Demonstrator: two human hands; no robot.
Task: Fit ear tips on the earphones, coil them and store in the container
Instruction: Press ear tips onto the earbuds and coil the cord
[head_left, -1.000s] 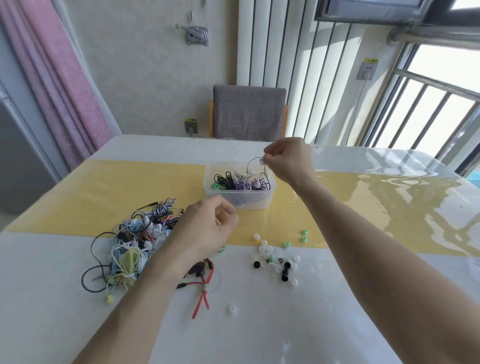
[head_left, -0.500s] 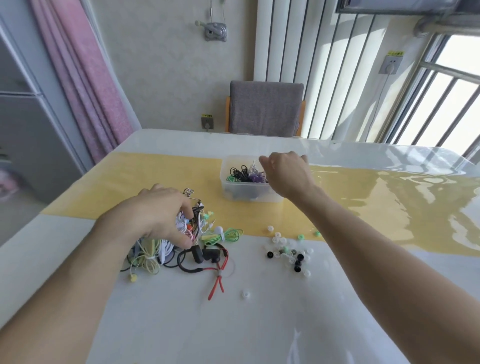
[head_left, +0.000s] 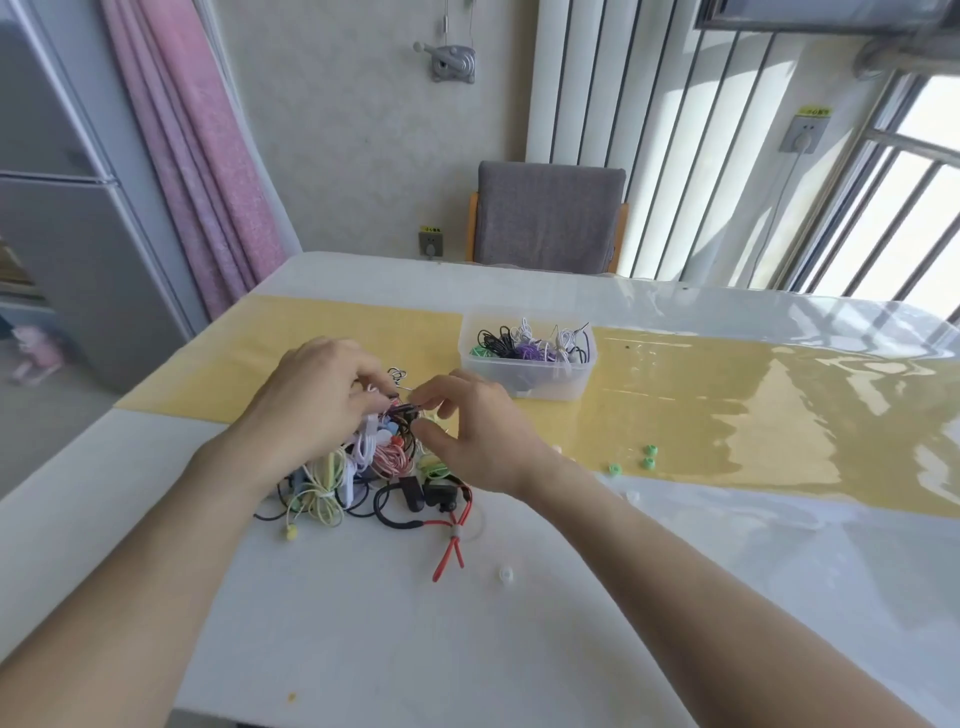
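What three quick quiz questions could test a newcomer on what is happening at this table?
1. True or false: both hands are at the tangled pile of coloured earphone cables.
2. Where do the coiled earphones already lie? A) on the grey chair B) in the clear plastic container C) on the floor
3. Fill in: three small ____ ear tips lie on the yellow table strip, right of the hands.

Key:
1. True: the left hand and right hand pinch a dark cable atop the pile.
2. B
3. green
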